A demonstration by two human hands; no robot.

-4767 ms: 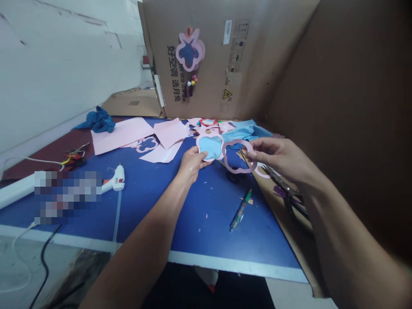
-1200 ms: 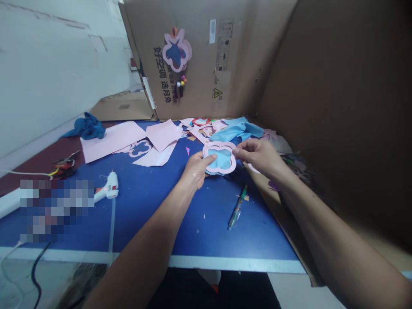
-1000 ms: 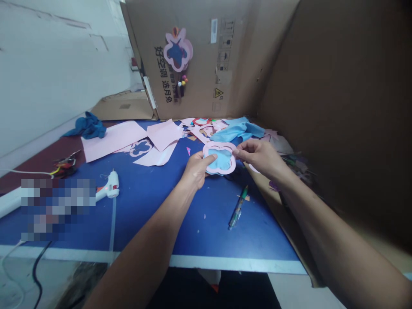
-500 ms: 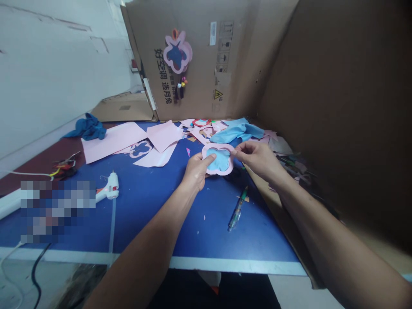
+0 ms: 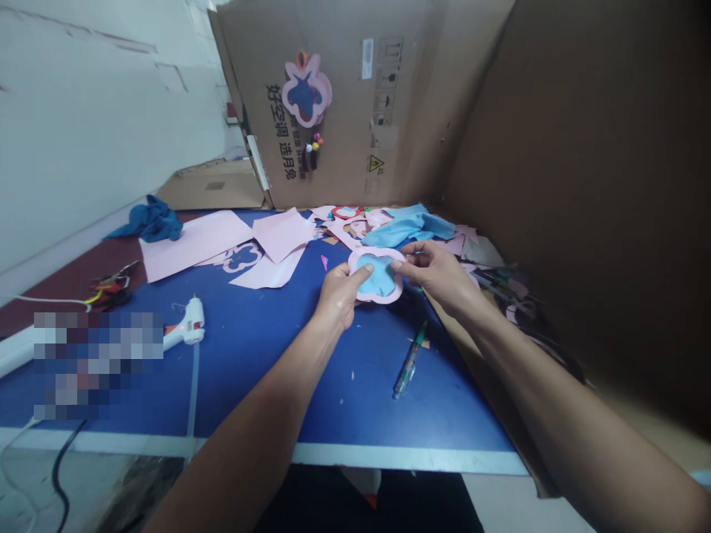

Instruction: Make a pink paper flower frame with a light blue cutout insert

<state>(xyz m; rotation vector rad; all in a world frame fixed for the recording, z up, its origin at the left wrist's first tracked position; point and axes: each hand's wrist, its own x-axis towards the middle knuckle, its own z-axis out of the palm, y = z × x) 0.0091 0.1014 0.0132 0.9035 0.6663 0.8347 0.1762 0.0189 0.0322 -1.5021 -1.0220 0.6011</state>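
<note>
Head view: you look down at your two bare hands, up above the blue counter (image 5: 333,414).
Left hand (image 5: 336,292): closed in a pinch, thumb on top of the blue middle, fingers under it, likely to hold the layers flat.
Right hand (image 5: 436,266): thumb and finger nearly together, pinching the far edge, perhaps to line up the rims.
Pink flower frame (image 5: 389,297): between your hands, tipped a bit toward you, maybe so you can see its edge.
Blue middle (image 5: 381,277): it fills the hole of the frame.
Pen (image 5: 411,363): on the counter near you, not in use.
Light blue cloth (image 5: 408,227): just past your hands, bunched up.
Pink sheets (image 5: 194,244): at the back left, perhaps pushed there to make room.
Glue gun (image 5: 193,322): on the left, tip facing away, which seems safer for your arm.
Hanging flower (image 5: 289,92): on the cardboard wall (image 5: 444,66), maybe put up to look at.
</note>
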